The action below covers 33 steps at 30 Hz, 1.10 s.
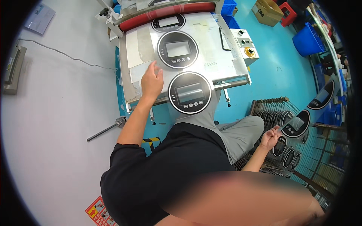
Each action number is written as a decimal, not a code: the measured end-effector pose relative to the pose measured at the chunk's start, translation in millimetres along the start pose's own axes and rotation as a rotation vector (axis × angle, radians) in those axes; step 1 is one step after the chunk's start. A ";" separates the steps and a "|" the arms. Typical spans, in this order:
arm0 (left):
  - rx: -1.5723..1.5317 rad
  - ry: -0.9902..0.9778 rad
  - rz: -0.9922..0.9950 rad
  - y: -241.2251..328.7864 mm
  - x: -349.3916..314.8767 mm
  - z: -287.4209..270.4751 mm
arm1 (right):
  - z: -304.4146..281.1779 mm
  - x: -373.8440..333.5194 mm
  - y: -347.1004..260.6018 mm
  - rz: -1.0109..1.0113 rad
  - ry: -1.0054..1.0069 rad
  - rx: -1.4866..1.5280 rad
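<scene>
My left hand [151, 81] rests flat, fingers spread, on the metal table [218, 56] of a laminating machine, just left of a round black panel [189, 92] with a grey window. Two more round panels [177, 49] lie further up the table, the far one [168, 22] under a red roller [166, 13]. My right hand [270, 138] pinches the lower edge of another round black panel [296, 123] held out at the right, above a wire rack [286, 150] of several such panels standing on edge.
A control box with knobs [244, 42] sits at the machine's right. Blue bins [307, 39] and cardboard boxes [267, 11] stand on the blue floor beyond. A metal rod [105, 131] lies on the grey floor at left, and a cable [60, 52] runs across it.
</scene>
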<state>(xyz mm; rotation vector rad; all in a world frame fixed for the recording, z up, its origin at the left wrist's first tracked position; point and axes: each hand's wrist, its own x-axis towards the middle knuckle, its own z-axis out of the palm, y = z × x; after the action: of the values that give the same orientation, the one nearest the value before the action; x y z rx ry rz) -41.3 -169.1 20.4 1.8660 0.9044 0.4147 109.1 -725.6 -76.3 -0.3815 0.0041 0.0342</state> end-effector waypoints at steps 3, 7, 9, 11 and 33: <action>0.563 0.280 0.539 -11.2 2.6 -4.8 | 2.6 -1.5 1.5 0.012 0.028 -0.038; 0.652 0.017 0.698 -29.0 8.1 -7.5 | 6.1 -9.3 2.7 -0.013 0.073 -0.080; 0.656 0.018 0.723 -28.2 10.6 -8.1 | 6.6 -9.7 2.3 -0.013 0.080 -0.094; 0.707 0.026 0.738 -26.8 15.0 -8.3 | 6.2 -10.7 2.0 -0.012 0.087 -0.107; 0.749 0.070 0.732 -30.1 66.1 -11.5 | 12.3 -15.4 11.5 0.021 0.075 -0.134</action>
<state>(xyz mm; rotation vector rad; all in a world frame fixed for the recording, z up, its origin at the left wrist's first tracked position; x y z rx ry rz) -16.8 -105.7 -7.7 2.8902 0.3927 0.6350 93.3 -710.8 -69.0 -0.5166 0.0807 0.0411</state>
